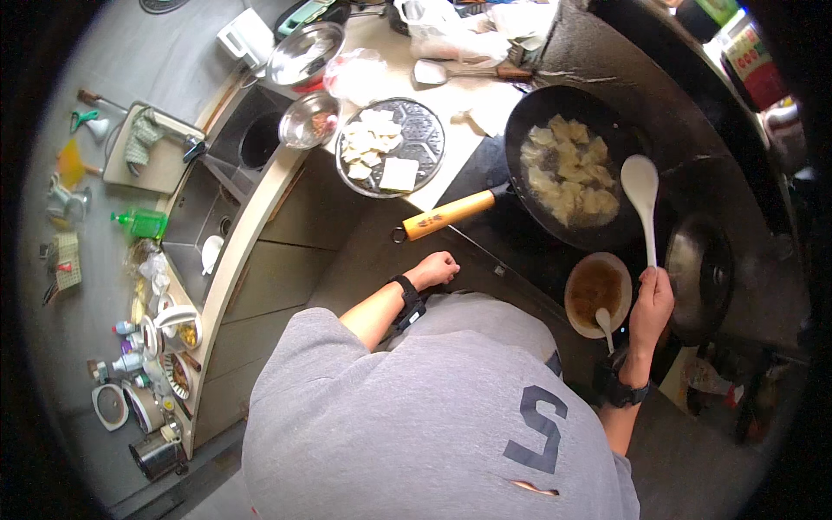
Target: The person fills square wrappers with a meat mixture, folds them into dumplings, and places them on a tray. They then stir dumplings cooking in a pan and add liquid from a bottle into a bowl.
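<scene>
My right hand [652, 305] grips the handle of a white ladle [640, 185], whose bowl is raised by the right rim of a black wok [513, 162]. Dumplings or folded wontons [572, 172] lie in liquid inside the wok. Below it stands a bowl of brown broth [595, 289] with a small white spoon [604, 322] resting in it. My left hand [437, 270] hangs in front of my body with curled fingers and nothing visible in it. Nearest to that hand is the wok's wooden handle [452, 214]; the two are apart.
A round patterned tray [422, 133] holds folded wontons and a stack of wrappers [398, 174]. Beside it is a metal bowl of filling [305, 123]. A spatula [471, 73] lies behind. A large lid [699, 279] is at right. The sink [195, 201] is at left.
</scene>
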A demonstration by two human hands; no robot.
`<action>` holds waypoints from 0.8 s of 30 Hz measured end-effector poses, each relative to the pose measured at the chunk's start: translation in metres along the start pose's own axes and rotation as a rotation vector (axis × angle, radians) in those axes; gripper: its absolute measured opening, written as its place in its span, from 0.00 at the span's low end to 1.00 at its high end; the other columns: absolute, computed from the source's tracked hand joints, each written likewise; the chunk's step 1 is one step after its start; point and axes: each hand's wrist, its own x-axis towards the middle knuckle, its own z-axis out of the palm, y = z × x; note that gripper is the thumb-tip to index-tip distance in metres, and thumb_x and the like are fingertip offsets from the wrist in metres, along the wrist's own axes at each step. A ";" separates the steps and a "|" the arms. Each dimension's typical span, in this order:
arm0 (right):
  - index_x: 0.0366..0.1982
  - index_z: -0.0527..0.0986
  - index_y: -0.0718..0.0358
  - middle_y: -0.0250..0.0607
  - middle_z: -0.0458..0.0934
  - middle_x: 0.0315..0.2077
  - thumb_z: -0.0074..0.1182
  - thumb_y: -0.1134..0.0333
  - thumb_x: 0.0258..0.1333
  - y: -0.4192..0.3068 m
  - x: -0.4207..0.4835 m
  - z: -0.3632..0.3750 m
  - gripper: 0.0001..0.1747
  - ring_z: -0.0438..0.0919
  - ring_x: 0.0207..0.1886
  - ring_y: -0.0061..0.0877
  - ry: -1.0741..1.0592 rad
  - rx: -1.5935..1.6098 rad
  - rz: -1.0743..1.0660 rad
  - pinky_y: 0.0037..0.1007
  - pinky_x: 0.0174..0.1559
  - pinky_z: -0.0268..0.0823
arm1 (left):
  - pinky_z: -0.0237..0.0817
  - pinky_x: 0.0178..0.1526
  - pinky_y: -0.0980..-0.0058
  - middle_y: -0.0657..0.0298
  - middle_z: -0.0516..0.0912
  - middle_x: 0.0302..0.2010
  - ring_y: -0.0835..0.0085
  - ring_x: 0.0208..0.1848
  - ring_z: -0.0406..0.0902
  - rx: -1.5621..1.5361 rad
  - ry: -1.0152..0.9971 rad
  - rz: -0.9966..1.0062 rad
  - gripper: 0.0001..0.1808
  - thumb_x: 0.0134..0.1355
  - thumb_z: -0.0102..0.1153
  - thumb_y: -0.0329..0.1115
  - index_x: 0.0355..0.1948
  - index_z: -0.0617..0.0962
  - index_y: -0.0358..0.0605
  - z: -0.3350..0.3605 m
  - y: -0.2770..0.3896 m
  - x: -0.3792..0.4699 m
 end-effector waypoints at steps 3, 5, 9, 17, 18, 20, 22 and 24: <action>0.30 0.69 0.62 0.26 0.59 0.21 0.42 0.58 0.76 0.020 -0.014 0.003 0.19 0.56 0.25 0.14 -0.099 0.190 0.101 0.24 0.28 0.50 | 0.73 0.34 0.71 0.61 0.83 0.28 0.74 0.29 0.79 -0.043 0.025 -0.015 0.10 0.66 0.59 0.36 0.35 0.79 0.37 -0.006 -0.002 -0.005; 0.30 0.69 0.62 0.25 0.58 0.21 0.43 0.57 0.76 0.030 -0.022 0.009 0.19 0.55 0.25 0.13 -0.127 0.278 0.176 0.24 0.28 0.49 | 0.73 0.34 0.71 0.61 0.83 0.29 0.74 0.30 0.80 -0.080 0.036 -0.032 0.10 0.66 0.59 0.36 0.35 0.79 0.38 -0.010 -0.006 -0.011; 0.29 0.69 0.61 0.21 0.59 0.22 0.44 0.56 0.75 0.035 -0.031 0.018 0.19 0.56 0.26 0.11 -0.089 0.245 0.283 0.22 0.28 0.48 | 0.73 0.34 0.72 0.62 0.83 0.29 0.74 0.30 0.79 -0.082 0.072 -0.068 0.11 0.67 0.59 0.37 0.35 0.79 0.38 -0.016 -0.011 -0.017; 0.28 0.71 0.62 0.21 0.61 0.22 0.48 0.60 0.73 0.015 -0.034 0.020 0.17 0.57 0.26 0.12 0.143 0.375 0.422 0.22 0.29 0.51 | 0.73 0.33 0.74 0.64 0.81 0.28 0.75 0.29 0.78 -0.009 0.015 -0.093 0.10 0.67 0.59 0.37 0.36 0.79 0.40 -0.033 -0.013 -0.006; 0.28 0.71 0.62 0.22 0.61 0.22 0.48 0.60 0.73 0.012 -0.035 0.018 0.17 0.57 0.26 0.12 0.158 0.329 0.376 0.22 0.29 0.51 | 0.73 0.33 0.74 0.64 0.81 0.28 0.76 0.29 0.78 -0.054 -0.012 -0.070 0.10 0.67 0.58 0.37 0.36 0.79 0.40 -0.034 -0.012 -0.002; 0.27 0.69 0.63 0.24 0.60 0.22 0.46 0.61 0.73 0.007 -0.036 0.014 0.18 0.56 0.26 0.13 0.202 0.217 0.277 0.23 0.29 0.50 | 0.65 0.27 0.80 0.68 0.79 0.26 0.82 0.25 0.73 -0.088 -0.040 -0.101 0.07 0.69 0.57 0.34 0.38 0.77 0.40 -0.032 -0.012 0.003; 0.27 0.69 0.64 0.26 0.60 0.21 0.47 0.60 0.73 0.000 -0.038 0.013 0.18 0.56 0.25 0.15 0.255 0.159 0.204 0.25 0.28 0.51 | 0.66 0.28 0.80 0.68 0.78 0.27 0.82 0.25 0.73 -0.024 -0.063 -0.082 0.08 0.69 0.57 0.34 0.38 0.77 0.40 -0.031 -0.011 0.008; 0.29 0.71 0.65 0.30 0.63 0.20 0.48 0.60 0.73 -0.006 -0.038 0.013 0.18 0.59 0.24 0.17 0.284 0.025 0.142 0.26 0.27 0.53 | 0.66 0.28 0.80 0.67 0.78 0.27 0.82 0.26 0.73 -0.028 -0.099 -0.097 0.08 0.69 0.57 0.34 0.38 0.77 0.39 -0.031 -0.012 0.011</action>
